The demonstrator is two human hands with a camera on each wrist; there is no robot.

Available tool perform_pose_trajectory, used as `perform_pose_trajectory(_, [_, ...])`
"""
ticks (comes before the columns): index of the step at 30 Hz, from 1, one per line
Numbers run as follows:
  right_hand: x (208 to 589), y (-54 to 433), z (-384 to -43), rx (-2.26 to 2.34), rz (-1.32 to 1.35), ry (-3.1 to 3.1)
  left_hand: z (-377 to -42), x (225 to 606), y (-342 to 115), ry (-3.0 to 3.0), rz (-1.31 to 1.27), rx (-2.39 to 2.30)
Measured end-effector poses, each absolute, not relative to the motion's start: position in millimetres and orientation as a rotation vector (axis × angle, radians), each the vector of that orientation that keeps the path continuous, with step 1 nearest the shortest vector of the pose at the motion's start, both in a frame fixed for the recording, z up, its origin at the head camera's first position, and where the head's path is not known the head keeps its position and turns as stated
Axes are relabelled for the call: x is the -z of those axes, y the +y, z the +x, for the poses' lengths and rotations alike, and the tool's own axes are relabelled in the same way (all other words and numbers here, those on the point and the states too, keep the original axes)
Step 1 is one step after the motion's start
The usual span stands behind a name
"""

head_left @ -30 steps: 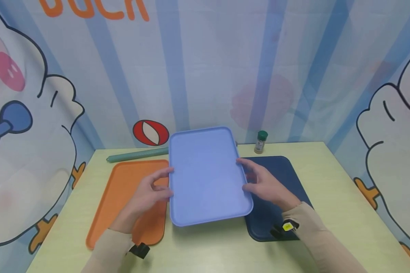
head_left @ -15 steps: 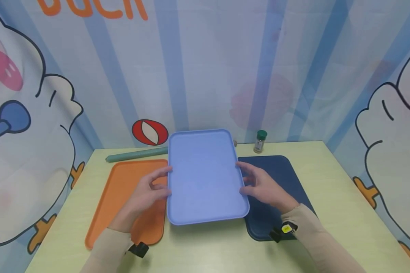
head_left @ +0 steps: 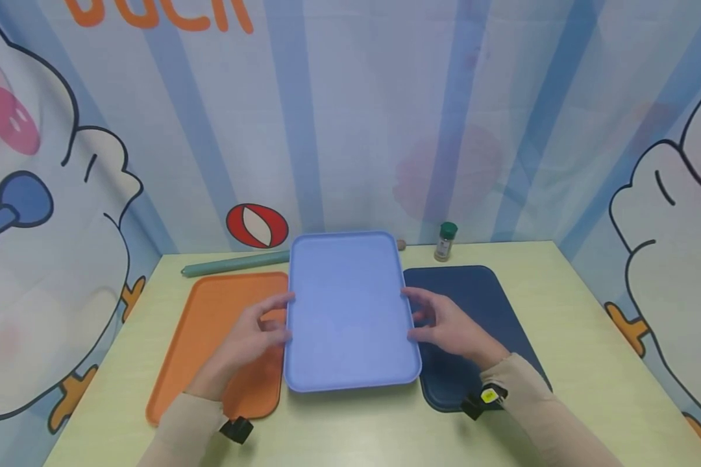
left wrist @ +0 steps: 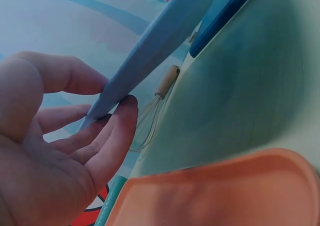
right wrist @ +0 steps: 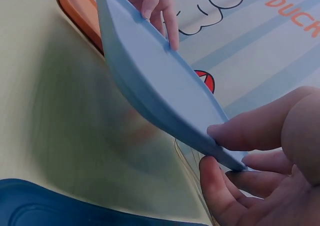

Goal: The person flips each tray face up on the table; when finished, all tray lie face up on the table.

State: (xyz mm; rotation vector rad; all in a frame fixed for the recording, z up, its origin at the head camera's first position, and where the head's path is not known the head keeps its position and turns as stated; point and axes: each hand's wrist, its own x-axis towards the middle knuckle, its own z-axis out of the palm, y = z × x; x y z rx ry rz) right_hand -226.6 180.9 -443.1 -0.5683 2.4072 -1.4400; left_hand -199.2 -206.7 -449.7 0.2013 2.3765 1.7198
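Observation:
Between both hands a light blue tray (head_left: 350,311) is held above the table, its flat inside facing up. My left hand (head_left: 248,340) pinches its left edge; in the left wrist view the thumb lies on one side of the rim and the fingers on the other. At the opposite edge my right hand (head_left: 446,324) pinches the rim, thumb over and fingers under, as the right wrist view shows. An orange tray (head_left: 210,344) lies under the left forearm, and a dark blue tray (head_left: 479,324) under the right. A whisk (left wrist: 155,106) with a wooden handle lies behind the held tray.
Along the table's back edge a green rod-like thing (head_left: 233,264) lies behind the orange tray. A small jar with a green lid (head_left: 445,241) stands at the back right. A striped cartoon curtain (head_left: 350,130) rises behind the pale table (head_left: 350,428).
The light blue tray has straightened from a slight tilt and shifted a little left and toward the person. Both hands keep their grip and move with it.

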Motion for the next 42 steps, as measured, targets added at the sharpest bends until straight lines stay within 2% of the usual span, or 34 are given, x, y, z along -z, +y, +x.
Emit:
perform_pose_trajectory(27, [472, 176, -231, 1.298, -0.495, 2.453, -199, 467, -201, 2.595, 0.239, -1.374])
perform_pose_trajectory(42, [472, 172, -228, 1.205, -0.485, 2.5, -198, 469, -195, 2.652, 0.257, -1.244])
